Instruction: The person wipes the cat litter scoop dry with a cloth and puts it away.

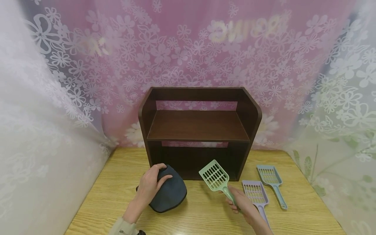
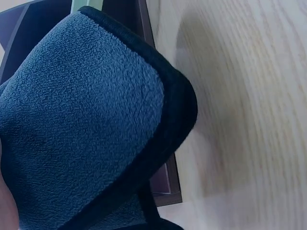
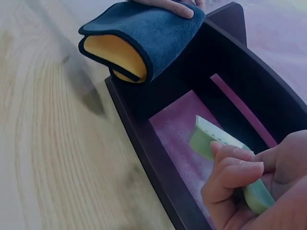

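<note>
Left hand (image 1: 149, 182) pinches cloth (image 1: 173, 191) — right hand (image 1: 241, 200) grips scoop (image 1: 218, 188)

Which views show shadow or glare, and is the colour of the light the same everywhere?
Head view: warmer colour, faint glare on the table near the bottom; left wrist view: bluish cast, soft shadow right of the cloth; right wrist view: dimmer, blurry shadow beside the cloth.
</note>
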`<state>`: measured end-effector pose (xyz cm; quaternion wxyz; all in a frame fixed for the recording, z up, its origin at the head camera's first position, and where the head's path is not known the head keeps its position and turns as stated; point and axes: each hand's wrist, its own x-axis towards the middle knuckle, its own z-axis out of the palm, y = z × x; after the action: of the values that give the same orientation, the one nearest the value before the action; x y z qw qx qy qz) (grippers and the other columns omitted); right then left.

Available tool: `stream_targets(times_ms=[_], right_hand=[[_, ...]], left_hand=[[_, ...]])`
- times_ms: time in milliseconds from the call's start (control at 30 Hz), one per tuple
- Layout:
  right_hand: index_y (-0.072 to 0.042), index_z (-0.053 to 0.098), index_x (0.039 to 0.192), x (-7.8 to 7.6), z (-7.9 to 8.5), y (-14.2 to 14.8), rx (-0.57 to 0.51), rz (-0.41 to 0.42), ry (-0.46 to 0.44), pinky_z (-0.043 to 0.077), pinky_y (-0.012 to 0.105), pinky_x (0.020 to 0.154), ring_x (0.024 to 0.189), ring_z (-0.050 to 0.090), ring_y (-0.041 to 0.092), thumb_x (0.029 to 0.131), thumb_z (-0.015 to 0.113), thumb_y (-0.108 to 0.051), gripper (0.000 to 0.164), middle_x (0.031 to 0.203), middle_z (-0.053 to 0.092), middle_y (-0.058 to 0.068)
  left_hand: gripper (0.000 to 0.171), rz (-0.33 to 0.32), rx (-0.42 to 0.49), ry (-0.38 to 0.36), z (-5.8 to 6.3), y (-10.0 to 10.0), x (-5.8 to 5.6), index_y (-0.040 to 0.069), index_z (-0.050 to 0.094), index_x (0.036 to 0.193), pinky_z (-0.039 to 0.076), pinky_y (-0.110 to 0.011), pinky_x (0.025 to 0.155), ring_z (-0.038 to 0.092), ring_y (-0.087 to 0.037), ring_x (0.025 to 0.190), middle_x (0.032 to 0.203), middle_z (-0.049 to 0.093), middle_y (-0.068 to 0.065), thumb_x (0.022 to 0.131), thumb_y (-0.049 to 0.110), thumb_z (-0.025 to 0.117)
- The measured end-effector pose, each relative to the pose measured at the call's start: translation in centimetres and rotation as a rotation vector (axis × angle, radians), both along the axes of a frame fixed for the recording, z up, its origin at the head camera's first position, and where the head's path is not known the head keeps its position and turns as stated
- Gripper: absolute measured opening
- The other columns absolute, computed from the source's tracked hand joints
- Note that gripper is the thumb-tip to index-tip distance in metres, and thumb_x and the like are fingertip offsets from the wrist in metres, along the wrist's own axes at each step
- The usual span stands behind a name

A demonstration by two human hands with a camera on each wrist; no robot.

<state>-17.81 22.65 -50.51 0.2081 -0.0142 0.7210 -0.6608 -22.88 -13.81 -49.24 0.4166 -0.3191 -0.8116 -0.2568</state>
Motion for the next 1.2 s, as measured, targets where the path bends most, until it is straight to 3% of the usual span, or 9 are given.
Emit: stream_targets(times_ms=[200, 433, 633, 733, 867, 967, 1100, 1200], right_hand=[[0.000, 0.059, 0.127, 0.1, 0.4, -0.3, -0.010, 0.009, -0.003, 0.032, 0.018, 0.048, 0.052, 0.032, 0.005, 0.110, 0.031, -0.051, 0.061, 0.068, 0.041, -0.006], [0.001, 0.061, 0.119, 0.5, 1.3, -1.0, -0.011, 0.067, 0.021, 0.031, 0.016, 0.045, 0.049, 0.031, 0.002, 0.112, 0.029, -0.043, 0.054, 0.069, 0.041, -0.006], [0.003, 0.058, 0.116, 0.7, 2.1, -2.0, -0.030, 0.109, 0.015, 0.025, 0.015, 0.041, 0.044, 0.026, 0.000, 0.112, 0.030, -0.041, 0.052, 0.068, 0.041, -0.007], [0.001, 0.056, 0.113, 0.8, 2.4, -2.6, -0.061, 0.136, 0.013, 0.023, 0.015, 0.040, 0.043, 0.025, -0.001, 0.112, 0.033, -0.041, 0.048, 0.068, 0.040, -0.007], [-0.002, 0.056, 0.108, 0.9, 2.6, -3.7, -0.082, 0.163, 0.005, 0.022, 0.015, 0.039, 0.043, 0.024, -0.001, 0.111, 0.034, -0.040, 0.044, 0.067, 0.039, -0.007], [-0.005, 0.056, 0.105, 0.9, 2.6, -4.4, -0.086, 0.164, -0.001, 0.022, 0.015, 0.039, 0.043, 0.025, -0.001, 0.111, 0.033, -0.041, 0.044, 0.066, 0.039, -0.008], [-0.007, 0.055, 0.102, 0.7, 2.6, -5.0, -0.105, 0.173, 0.018, 0.022, 0.015, 0.039, 0.043, 0.026, -0.001, 0.112, 0.029, -0.040, 0.043, 0.065, 0.038, -0.009], [-0.007, 0.054, 0.102, 0.6, 2.8, -5.3, -0.123, 0.179, 0.030, 0.022, 0.015, 0.040, 0.043, 0.026, -0.001, 0.112, 0.027, -0.039, 0.043, 0.065, 0.038, -0.009]], left_hand=[[0.037, -0.030, -0.110, 0.142, 1.1, 0.5, -0.5, 0.011, 0.069, 0.112, 0.051, -0.026, 0.065, 0.063, -0.011, 0.075, 0.094, 0.069, 0.002, 0.101, 0.044, 0.057], [0.027, -0.029, -0.288, 0.304, 3.0, 1.4, -1.3, 0.017, 0.073, 0.105, 0.041, -0.025, 0.060, 0.058, -0.011, 0.072, 0.089, 0.067, 0.004, 0.096, 0.042, 0.066], [0.036, 0.030, -0.395, 0.384, 4.9, 2.2, -2.3, 0.019, 0.072, 0.101, 0.039, -0.027, 0.061, 0.056, -0.014, 0.071, 0.086, 0.064, 0.004, 0.106, 0.045, 0.047], [0.035, 0.040, -0.420, 0.413, 6.0, 3.0, -2.6, 0.019, 0.071, 0.100, 0.041, -0.027, 0.062, 0.056, -0.014, 0.073, 0.086, 0.063, 0.003, 0.107, 0.043, 0.047], [0.022, 0.035, -0.433, 0.420, 7.3, 4.6, -2.5, 0.018, 0.071, 0.102, 0.045, -0.026, 0.065, 0.059, -0.013, 0.078, 0.087, 0.064, 0.003, 0.097, 0.039, 0.068], [0.028, 0.013, -0.427, 0.396, 7.5, 6.3, -2.1, 0.018, 0.071, 0.101, 0.046, -0.025, 0.066, 0.060, -0.012, 0.080, 0.089, 0.066, 0.005, 0.085, 0.038, 0.083], [0.030, -0.007, -0.423, 0.349, 6.3, 8.7, -1.5, 0.021, 0.071, 0.099, 0.045, -0.023, 0.065, 0.061, -0.009, 0.080, 0.089, 0.067, 0.008, 0.082, 0.041, 0.085], [0.027, -0.014, -0.424, 0.266, 5.0, 10.1, -1.2, 0.023, 0.071, 0.098, 0.044, -0.022, 0.065, 0.063, -0.009, 0.083, 0.090, 0.069, 0.009, 0.084, 0.042, 0.083]])
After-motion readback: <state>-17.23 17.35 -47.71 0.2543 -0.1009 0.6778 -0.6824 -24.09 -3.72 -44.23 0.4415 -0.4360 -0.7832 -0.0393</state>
